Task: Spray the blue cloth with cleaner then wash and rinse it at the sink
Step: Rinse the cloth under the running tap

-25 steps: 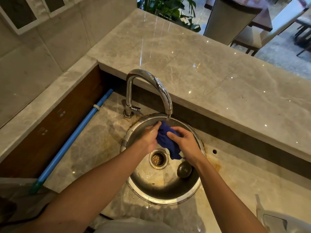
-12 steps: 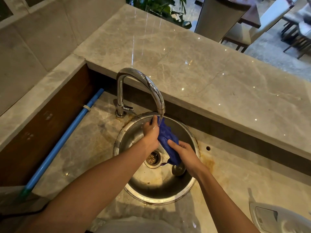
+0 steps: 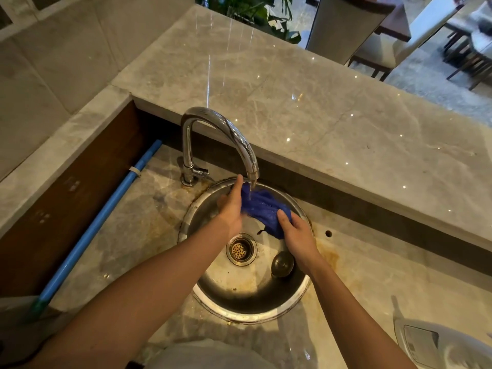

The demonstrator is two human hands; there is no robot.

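Observation:
The blue cloth (image 3: 262, 209) is bunched between both hands over the round steel sink (image 3: 250, 310), right under the spout of the chrome tap (image 3: 226, 129), where water runs onto it. My left hand (image 3: 231, 209) grips the cloth's left end, fingers pointing up toward the spout. Lower down, my right hand (image 3: 295, 235) grips its right end. The drain strainer (image 3: 241, 249) and a dark round stopper (image 3: 282, 265) lie on the sink's bottom below the hands.
A raised marble counter (image 3: 319, 115) runs behind the sink. A blue pipe (image 3: 101, 222) lies along the wooden wall at left. A white plastic object (image 3: 436, 344) sits at the lower right corner. Chairs and a plant stand beyond the counter.
Both hands have spread the cloth wider under the spout; the right hand has shifted to the right along the cloth, and the left hand stays near the tap's outlet.

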